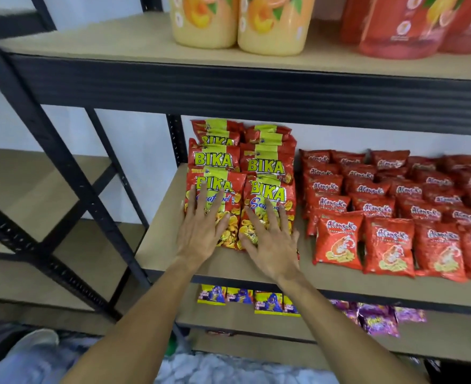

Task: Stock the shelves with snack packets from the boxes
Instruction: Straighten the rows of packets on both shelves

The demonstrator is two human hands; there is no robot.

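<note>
Red Bika packets fill the shelf's left end. The left hand and right hand lie flat, open-fingered, on the front-edge pair.

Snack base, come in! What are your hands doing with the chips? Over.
Left hand open, flat on left front Bika packet. Right hand open, flat on right front Bika packet. Red packets alongside, not blocking.
</note>
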